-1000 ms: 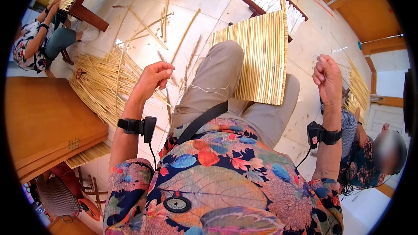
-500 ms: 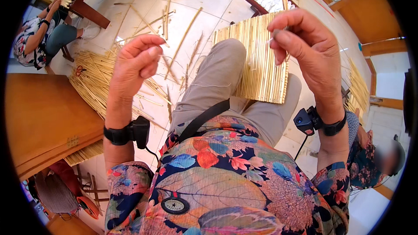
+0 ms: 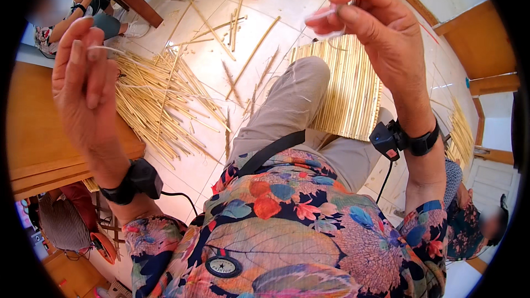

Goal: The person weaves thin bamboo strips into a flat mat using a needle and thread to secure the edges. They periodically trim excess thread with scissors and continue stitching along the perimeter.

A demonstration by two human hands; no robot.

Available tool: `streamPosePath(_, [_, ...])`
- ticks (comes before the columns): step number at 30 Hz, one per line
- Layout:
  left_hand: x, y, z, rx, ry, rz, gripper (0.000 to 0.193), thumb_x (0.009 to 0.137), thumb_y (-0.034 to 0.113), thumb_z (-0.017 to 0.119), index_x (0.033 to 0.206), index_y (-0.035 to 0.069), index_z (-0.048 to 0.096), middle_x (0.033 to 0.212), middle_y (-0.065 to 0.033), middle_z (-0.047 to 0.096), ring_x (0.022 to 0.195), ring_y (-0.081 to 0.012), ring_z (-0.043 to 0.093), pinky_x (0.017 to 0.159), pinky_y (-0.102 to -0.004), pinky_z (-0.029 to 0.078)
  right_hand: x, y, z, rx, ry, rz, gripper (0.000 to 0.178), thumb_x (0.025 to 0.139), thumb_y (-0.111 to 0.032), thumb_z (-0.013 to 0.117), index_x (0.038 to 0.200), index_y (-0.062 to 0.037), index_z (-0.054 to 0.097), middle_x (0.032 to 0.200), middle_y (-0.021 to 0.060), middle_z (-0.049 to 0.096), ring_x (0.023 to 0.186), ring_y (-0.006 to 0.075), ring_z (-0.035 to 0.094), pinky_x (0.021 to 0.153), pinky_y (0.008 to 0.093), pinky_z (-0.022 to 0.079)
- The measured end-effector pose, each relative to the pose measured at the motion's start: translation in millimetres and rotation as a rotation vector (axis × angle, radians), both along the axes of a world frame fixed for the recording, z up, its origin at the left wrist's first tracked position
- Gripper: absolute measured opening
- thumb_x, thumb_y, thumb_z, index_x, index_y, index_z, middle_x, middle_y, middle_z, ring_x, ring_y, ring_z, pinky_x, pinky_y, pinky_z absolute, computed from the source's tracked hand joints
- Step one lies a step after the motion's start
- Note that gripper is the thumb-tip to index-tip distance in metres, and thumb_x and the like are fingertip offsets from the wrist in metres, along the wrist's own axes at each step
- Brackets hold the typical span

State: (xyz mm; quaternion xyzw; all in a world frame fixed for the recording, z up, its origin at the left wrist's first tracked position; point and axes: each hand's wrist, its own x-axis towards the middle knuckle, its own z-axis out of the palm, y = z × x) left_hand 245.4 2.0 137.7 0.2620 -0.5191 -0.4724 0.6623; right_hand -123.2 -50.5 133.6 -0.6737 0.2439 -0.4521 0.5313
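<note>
My left hand (image 3: 85,85) is raised at the far left, its fingers closed on a thin white thread (image 3: 105,48). Loose strands of thread hang across the space between my hands. High on the right, my right hand (image 3: 383,30) pinches whitish thread between thumb and fingers; a small greyish thing shows there, too blurred to name. Below that hand a mat of pale reed stalks (image 3: 345,91), laid side by side, rests against my legs. Neither hand touches the mat.
A heap of loose reed stalks (image 3: 160,105) lies on the tiled floor beside a wooden cabinet (image 3: 66,127) at left. Scattered stalks (image 3: 254,58) lie ahead. One person (image 3: 69,22) works at upper left; another (image 3: 469,221) sits at right.
My left hand has swung left and up, widening the distance between my hands. My right hand has shifted slightly up and left. The whole view has turned a little.
</note>
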Motion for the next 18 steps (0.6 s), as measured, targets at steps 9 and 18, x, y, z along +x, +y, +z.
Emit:
streamPosePath(9, [53.5,24.4,18.9,-0.019,0.028,0.252,0.033,0.101,0.009,0.050,0.128,-0.009,0.047,0.111,-0.0157,0.061,0.047,0.0007,0.027,0.043,-0.0140,0.025,43.1,-22.7,25.0,-0.089,-0.282,0.356,0.018,0.093,-0.004,0.062,0.110,0.0022,0.061,0.098,0.0123,0.067,0.095,0.0204,0.069,0.087,0.0349,0.056])
streamPosePath(18, [-17.2,36.5,-0.6,0.136,-0.061,0.165,0.025,0.099,0.005,0.052,0.121,-0.006,0.055,0.101,-0.0126,0.066,0.045,0.0008,0.032,0.042,-0.0137,0.026,3.3,30.8,-39.4,0.002,0.672,0.140,0.009,0.089,-0.002,0.061,0.098,-0.0016,0.064,0.090,0.0079,0.068,0.086,0.0188,0.067,0.076,0.0300,0.053])
